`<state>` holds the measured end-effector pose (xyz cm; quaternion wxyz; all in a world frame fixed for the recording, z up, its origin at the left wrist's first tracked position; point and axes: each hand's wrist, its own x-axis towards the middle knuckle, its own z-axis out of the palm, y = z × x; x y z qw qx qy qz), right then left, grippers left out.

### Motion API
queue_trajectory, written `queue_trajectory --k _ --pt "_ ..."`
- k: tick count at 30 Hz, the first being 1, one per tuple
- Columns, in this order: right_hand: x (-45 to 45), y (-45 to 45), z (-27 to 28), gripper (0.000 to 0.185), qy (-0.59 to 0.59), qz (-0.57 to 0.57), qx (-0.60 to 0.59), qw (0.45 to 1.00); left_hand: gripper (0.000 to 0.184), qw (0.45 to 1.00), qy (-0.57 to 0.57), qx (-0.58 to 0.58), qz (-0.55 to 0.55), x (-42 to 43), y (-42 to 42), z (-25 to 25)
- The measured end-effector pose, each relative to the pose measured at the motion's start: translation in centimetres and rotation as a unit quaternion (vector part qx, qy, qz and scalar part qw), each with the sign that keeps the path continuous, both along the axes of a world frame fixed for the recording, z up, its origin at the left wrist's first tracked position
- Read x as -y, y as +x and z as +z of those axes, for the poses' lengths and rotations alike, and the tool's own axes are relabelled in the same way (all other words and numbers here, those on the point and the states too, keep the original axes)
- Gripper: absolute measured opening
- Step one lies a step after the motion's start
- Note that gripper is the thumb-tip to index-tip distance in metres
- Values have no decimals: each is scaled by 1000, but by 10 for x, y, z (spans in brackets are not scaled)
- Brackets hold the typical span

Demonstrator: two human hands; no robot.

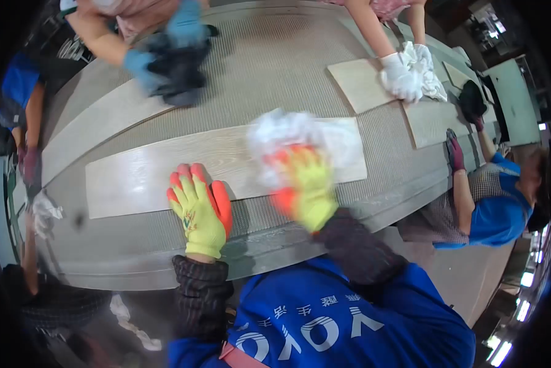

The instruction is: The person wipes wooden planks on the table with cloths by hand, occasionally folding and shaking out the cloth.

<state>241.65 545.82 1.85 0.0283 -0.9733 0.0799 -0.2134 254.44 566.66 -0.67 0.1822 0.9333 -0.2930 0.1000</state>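
A long pale wood plank (146, 178) lies crosswise on the ribbed surface in front of me. My left hand (198, 211), in a yellow glove with orange fingertips, rests with fingers stretched out over the plank's near edge and holds nothing. In a matching glove, my right hand (306, 187) presses a bunched white cloth (284, 132) onto the right part of the same plank. Motion smears this hand and the cloth. Some of the plank is hidden under them.
A grey ribbed conveyor belt (257, 67) carries other planks, one at the far left (97, 122) and one at right (361, 83). Across from me, a person's blue-gloved hands (143, 67) hold a dark cloth. White-gloved hands (401, 80) hold white cloth. More people work at both sides.
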Motion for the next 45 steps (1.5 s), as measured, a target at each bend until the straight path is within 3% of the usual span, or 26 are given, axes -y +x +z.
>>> queue_trajectory --k 1,3,5,8,9,11,12,13,14,15,17,19,21,23,24,25,26,28,30,31,36,38,40,41,42,45 --pt "-41 25 5 65 169 55 -19 984 56 998 -22 -7 -63 -19 3 -6" --pt "-69 46 -2 64 176 68 -35 981 55 980 -77 -19 -183 -56 20 -21" --pt "-61 44 -10 53 124 123 -9 985 56 977 -159 -35 -136 -104 75 -29" --pt "20 -19 -16 32 74 -70 98 990 55 992 40 80 88 -215 202 -36" --pt "38 -23 -20 33 308 -98 109 940 53 976 111 64 175 -243 226 -38" --pt "69 -29 -23 36 728 -145 344 575 53 983 94 49 153 -264 230 -34" --pt "57 -22 -38 40 735 -122 349 568 52 990 63 29 120 -264 230 -39" --pt "17 -10 -35 46 432 -95 188 877 52 996 34 0 80 -266 228 -46" --pt "-23 3 -32 51 -1 -118 153 981 52 996 38 -3 78 -255 218 -39" --pt "-76 42 4 59 46 -48 78 995 52 998 12 -17 56 -238 206 -33" --pt "-154 110 -2 43 230 92 -98 964 52 998 -38 -41 12 -211 178 -19" --pt "-215 131 -7 30 178 159 33 971 50 999 -37 -23 -29 -206 166 -27" --pt "-166 111 9 35 153 180 -77 969 48 997 -29 -8 -70 -204 163 -26" --pt "-59 48 -7 45 208 29 -8 978 48 999 -10 -20 -30 -172 144 -18" --pt "0 13 -26 40 -5 -70 71 995 48 999 -12 -21 -26 -162 136 -19" --pt "78 -22 -46 41 424 -106 108 893 47 998 -35 -30 -34 -164 134 -22" --pt "154 -56 -64 42 723 -173 300 598 46 998 -48 -34 -39 -152 123 -15" --pt "177 -55 -80 37 383 -240 159 878 46 991 -100 -76 -36 -140 101 -16" --pt "121 -17 -79 44 85 -206 138 965 47 962 -214 -159 -51 -129 84 -19" --pt "51 22 -65 52 -24 -125 155 980 47 945 -259 -190 -56 -121 75 -19" --pt "-161 129 -5 44 220 87 -90 968 51 889 -340 -292 -93 -96 47 -18" --pt "-97 97 -82 41 126 111 32 985 52 892 -318 -299 -121 -90 36 -19" --pt "-29 40 -22 36 21 -39 25 999 53 897 -303 -292 -139 -99 44 -37" --pt "68 -6 -85 35 325 -129 120 929 53 913 -271 -262 -156 -90 44 -36" --pt "71 -3 -85 35 327 -127 115 929 54 927 -239 -233 -171 -91 50 -36" --pt "73 11 -85 49 20 -166 113 980 54 838 -376 -361 -163 -76 73 -45"
